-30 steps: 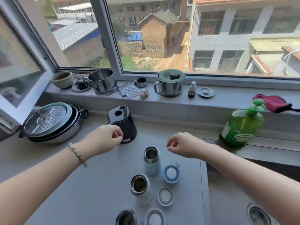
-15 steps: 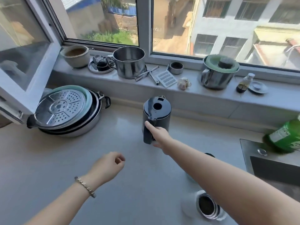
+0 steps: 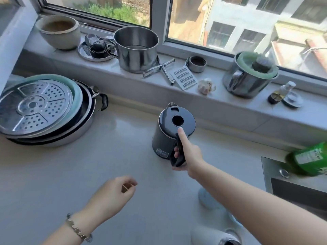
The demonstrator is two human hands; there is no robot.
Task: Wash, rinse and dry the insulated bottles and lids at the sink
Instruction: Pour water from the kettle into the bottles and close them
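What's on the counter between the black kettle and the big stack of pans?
Nothing. The head view shows only bare counter between the black kettle and the stacked pans.

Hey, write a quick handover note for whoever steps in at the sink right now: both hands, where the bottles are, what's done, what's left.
Right hand grips the handle of the black kettle, thumb on its lid; the kettle stands on the counter.
Left hand hovers over the counter, fingers loosely curled, holding nothing.
A pale blue bottle and an open white bottle stand on the counter under the right arm, left of the sink; lids not clearly visible.
Done: nothing visibly washed.
Left: wash, rinse, dry bottles and lids; green soap bottle is by the sink.
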